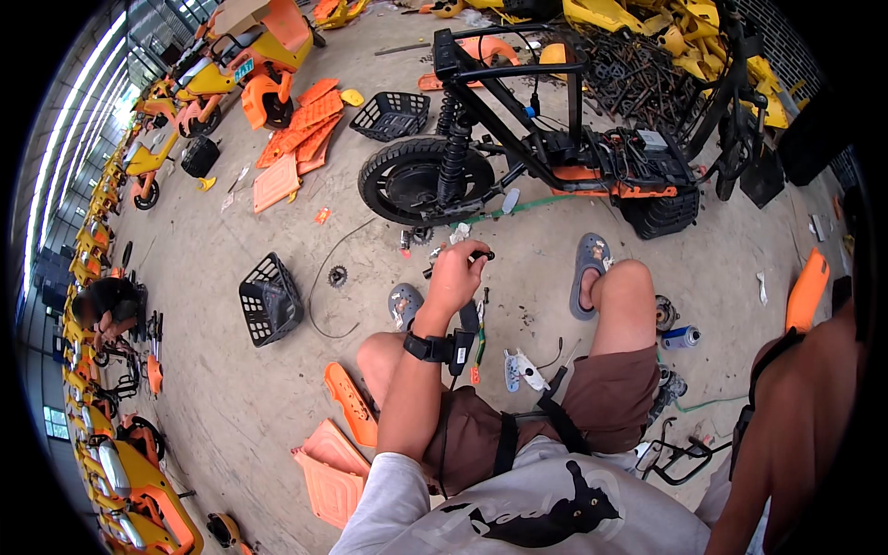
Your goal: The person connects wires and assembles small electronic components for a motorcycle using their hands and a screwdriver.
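My left hand (455,275) is closed in front of me, above the floor between my feet. Its fingers hold a small, dark, rod-like piece (483,255), whose kind I cannot make out. Small loose parts lie just beyond the hand, by the rear wheel (425,180) of a stripped black scooter frame (555,157). Below the hand on the floor are a cable with coloured wires (481,326) and a white-and-blue part (527,370). My right hand is out of view; a bare arm (805,407) fills the right edge.
A black plastic basket (270,301) stands to the left, another (390,116) beyond it. Orange panels (333,472) lie by my left knee. A spray can (682,338) is right of my right leg. Far left, another person (111,305) crouches beside rows of yellow scooters.
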{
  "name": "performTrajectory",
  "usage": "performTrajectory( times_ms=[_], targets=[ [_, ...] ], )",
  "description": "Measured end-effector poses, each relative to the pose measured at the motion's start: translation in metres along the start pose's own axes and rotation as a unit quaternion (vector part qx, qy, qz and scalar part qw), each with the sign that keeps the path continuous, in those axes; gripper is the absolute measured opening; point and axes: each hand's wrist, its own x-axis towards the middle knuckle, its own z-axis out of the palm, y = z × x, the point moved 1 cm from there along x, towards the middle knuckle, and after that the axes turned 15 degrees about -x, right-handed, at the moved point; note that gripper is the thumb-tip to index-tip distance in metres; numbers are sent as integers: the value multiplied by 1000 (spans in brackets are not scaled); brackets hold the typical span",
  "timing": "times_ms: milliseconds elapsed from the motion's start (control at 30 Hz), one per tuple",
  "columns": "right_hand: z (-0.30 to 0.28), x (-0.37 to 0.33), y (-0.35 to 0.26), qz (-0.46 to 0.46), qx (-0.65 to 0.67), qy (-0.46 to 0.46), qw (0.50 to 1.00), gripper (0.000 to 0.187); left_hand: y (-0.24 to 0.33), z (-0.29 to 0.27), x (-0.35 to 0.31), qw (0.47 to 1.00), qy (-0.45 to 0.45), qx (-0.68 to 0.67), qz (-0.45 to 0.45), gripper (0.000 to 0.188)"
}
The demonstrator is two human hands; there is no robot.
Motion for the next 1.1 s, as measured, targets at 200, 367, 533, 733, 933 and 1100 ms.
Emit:
performTrajectory(
  times_ms=[200,367,533,733,933,1100],
  targets=[
    [5,-1,-10,7,-9,9,1000,24,7,6,5,999,-7,18,38,14],
    [3,-2,-7,1,-5,9,1000,24,4,4,3,1000,-4,-1,11,13],
    [5,-2,-9,1,-4,11,1000,25,6,5,3,999,-8,10,43,16],
    [4,-4,-11,-1,-7,12,1000,25,5,5,4,998,-9,25,51,16],
    [4,-5,-10,-2,-5,13,1000,25,6,5,4,999,-11,12,36,15],
    [4,-5,-12,-3,-6,15,1000,25,10,6,4,999,-10,11,28,14]
  ],
)
